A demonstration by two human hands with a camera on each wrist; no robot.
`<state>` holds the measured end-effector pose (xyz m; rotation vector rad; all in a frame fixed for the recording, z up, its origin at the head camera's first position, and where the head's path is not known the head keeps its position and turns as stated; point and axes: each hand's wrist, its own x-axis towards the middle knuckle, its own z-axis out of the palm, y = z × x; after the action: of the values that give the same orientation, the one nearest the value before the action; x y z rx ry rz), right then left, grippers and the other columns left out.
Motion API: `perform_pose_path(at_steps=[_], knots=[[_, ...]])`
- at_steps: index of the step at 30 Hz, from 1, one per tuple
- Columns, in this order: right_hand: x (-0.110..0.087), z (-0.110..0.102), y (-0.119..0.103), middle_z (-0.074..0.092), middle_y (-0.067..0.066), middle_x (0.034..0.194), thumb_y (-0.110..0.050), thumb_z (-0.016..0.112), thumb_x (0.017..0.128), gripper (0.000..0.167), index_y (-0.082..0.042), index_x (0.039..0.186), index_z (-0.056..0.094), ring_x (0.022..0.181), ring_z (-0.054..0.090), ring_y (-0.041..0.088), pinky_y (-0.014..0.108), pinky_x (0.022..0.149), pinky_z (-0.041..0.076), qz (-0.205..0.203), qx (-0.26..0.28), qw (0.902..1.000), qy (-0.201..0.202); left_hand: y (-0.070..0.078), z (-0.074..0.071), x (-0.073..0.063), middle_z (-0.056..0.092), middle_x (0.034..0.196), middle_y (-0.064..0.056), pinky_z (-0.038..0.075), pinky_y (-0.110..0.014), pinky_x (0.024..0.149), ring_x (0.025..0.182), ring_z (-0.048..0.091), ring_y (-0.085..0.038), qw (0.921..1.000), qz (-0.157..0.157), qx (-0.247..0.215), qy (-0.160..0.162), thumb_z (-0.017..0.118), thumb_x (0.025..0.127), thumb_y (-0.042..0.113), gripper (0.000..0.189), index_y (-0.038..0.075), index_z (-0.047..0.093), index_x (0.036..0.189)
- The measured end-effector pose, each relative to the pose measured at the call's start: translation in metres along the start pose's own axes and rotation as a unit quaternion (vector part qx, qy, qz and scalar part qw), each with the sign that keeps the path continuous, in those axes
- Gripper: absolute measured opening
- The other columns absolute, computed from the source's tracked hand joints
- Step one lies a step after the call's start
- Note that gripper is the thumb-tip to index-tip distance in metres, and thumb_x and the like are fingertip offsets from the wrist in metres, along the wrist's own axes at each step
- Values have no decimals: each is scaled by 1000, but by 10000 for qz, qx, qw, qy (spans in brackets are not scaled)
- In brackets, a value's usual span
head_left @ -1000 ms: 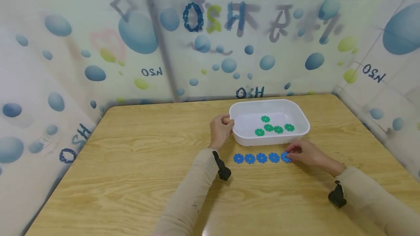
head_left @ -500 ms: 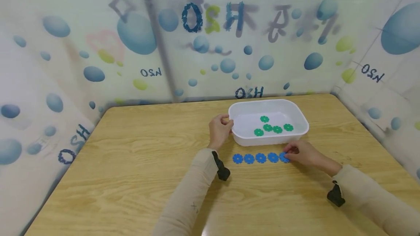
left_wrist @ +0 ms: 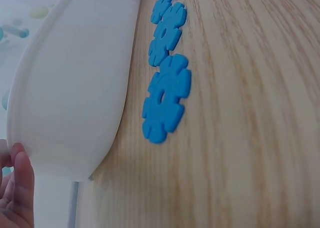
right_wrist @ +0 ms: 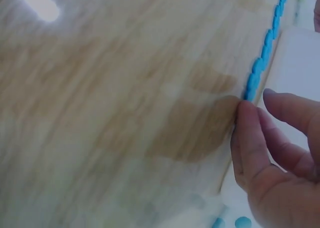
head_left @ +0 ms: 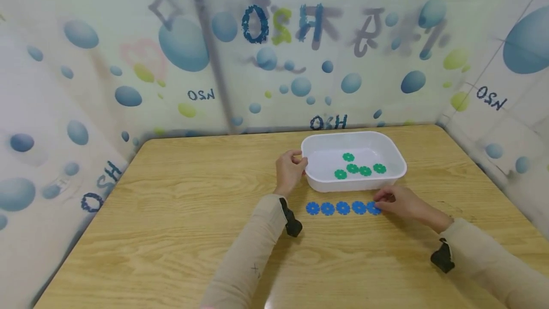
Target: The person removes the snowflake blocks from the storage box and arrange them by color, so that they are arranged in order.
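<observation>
In the head view, a white plastic tub [head_left: 315,184] stands on the table with several green snowflake discs [head_left: 365,171] lying in it. My left hand [head_left: 290,171] pinches the tub's left rim between thumb and fingers, as the left wrist view also shows. A row of blue snowflake discs [head_left: 342,208] lies flat in front of the tub, edge to edge. At the row's right end, my right hand [head_left: 400,202] touches the last blue disc [head_left: 372,209] and covers part of it. The right wrist view shows one fingertip against that disc and a gap to another digit.
The wooden table [head_left: 180,213] runs back to a curtain [head_left: 274,85] printed with blue and green drops. Both forearms carry dark wrist devices over beige sleeves. The tub's front wall stands close behind the blue row.
The head view shifts slightly. Both hands, the tub and the discs keep their places, with the right hand staying at the last blue disc.
</observation>
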<state>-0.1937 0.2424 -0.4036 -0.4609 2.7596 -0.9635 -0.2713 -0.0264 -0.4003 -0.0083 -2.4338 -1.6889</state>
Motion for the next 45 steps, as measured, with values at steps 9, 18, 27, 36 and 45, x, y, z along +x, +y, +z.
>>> perform_pose_path(at_steps=[9, 18, 27, 36, 45], knots=[[-6, -23, -11, 59, 6, 82, -12, 58, 85, 22, 7, 97, 59, 69, 53, 11, 22, 59, 49, -81, 465, 9988, -90, -1, -1, 0, 56, 68, -7, 45, -17, 41, 53, 60, -21, 10000, -16, -29, 13, 61, 80, 8, 27, -2, 61, 104], [4, -47, -38, 60, 12, 83, -15, 56, 87, 24, 5, 100, 58, 67, 54, 15, 27, 60, 52, -253, 348, 9986, 294, -2, -3, 1, 56, 68, -7, 44, -17, 40, 52, 60, -21, 10000, 20, 15, 31, 61, 80, 8, 26, -2, 61, 104], [44, -49, -51, 60, 8, 82, -14, 58, 86, 20, 3, 97, 61, 70, 55, 22, 21, 58, 48, -638, 174, 9971, 380, -1, -3, 3, 56, 66, -7, 45, -18, 40, 49, 59, -19, 9999, 98, -2, 103, 62, 78, 8, 26, -2, 62, 103], [91, -26, -40, 61, 7, 86, -10, 60, 83, 22, 5, 100, 61, 74, 52, 18, 30, 66, 47, -491, -22, 9986, -177, 2, -1, 1, 57, 65, -7, 45, -19, 39, 49, 59, -21, 9997, 199, -138, 48, 62, 79, 6, 25, -3, 61, 103], [110, -8, -37, 60, 11, 89, -6, 62, 81, 22, 6, 100, 60, 84, 54, 24, 38, 78, 47, -355, 269, 9975, -547, 1, -1, -1, 57, 66, -8, 45, -18, 40, 53, 61, -26, 9998, 163, -72, 35, 62, 79, 6, 27, -3, 61, 104]])
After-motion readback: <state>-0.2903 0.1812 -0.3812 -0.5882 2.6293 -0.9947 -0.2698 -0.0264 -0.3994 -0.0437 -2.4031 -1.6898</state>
